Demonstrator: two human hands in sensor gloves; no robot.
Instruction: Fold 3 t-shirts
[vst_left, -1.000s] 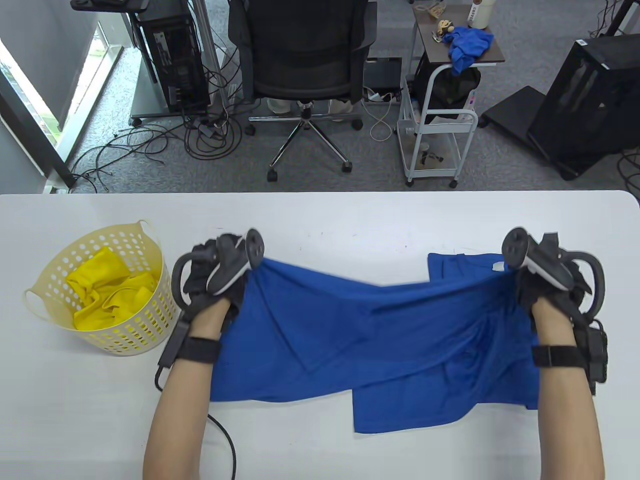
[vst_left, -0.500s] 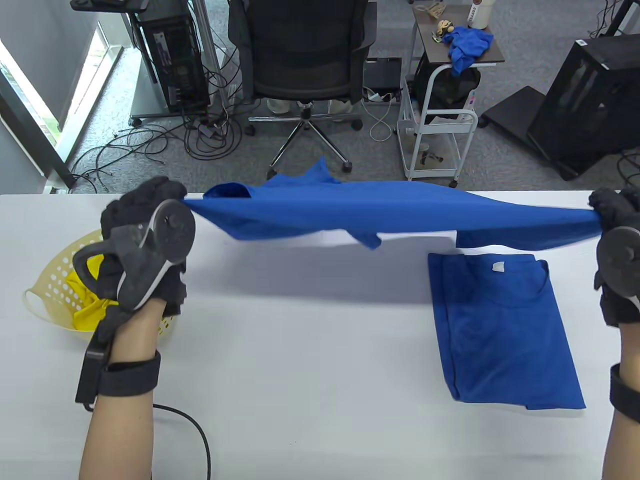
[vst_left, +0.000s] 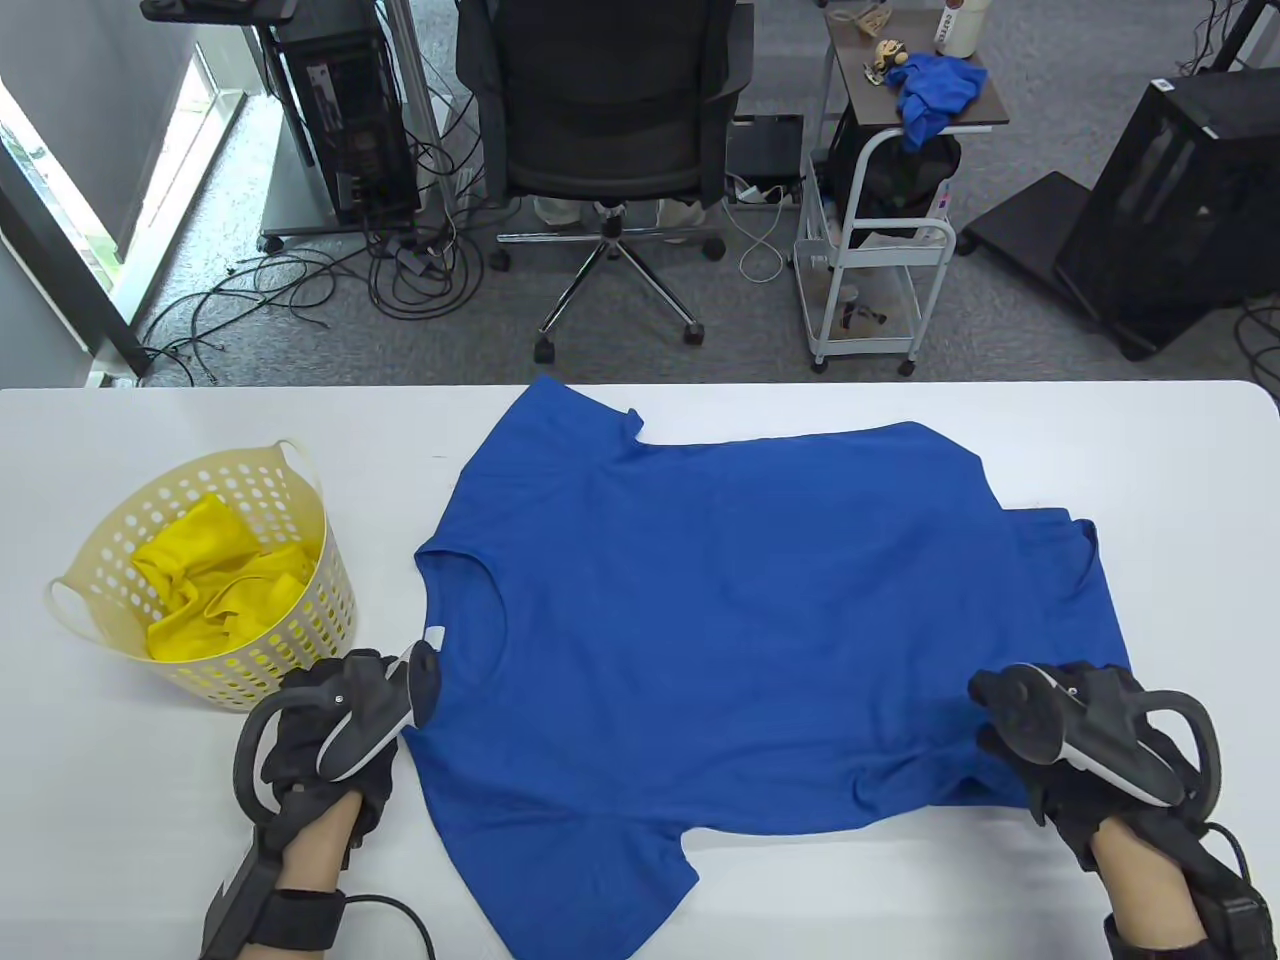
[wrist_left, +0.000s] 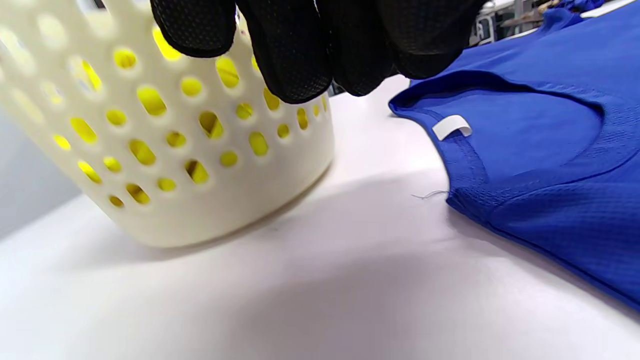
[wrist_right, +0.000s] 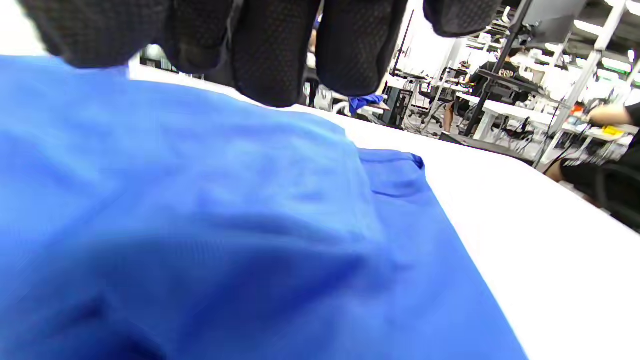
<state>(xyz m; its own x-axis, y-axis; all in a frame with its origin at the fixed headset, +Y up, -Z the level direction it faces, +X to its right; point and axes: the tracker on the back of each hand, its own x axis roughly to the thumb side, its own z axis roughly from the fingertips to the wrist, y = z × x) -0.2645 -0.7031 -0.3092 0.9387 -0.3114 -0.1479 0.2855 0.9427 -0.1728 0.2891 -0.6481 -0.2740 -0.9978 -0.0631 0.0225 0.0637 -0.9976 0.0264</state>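
Blue t-shirt (vst_left: 720, 610) went from stretched in the air 0.5 s earlier to spread flat on the table (vst_left: 150, 850), overlapping the folded shirt (vst_left: 1090, 590). Left hand (vst_left: 335, 735) beside the collar — grip unclear. Right hand (vst_left: 1085, 750) at the hem, grip hidden. Likely ready for folding shirt 2.
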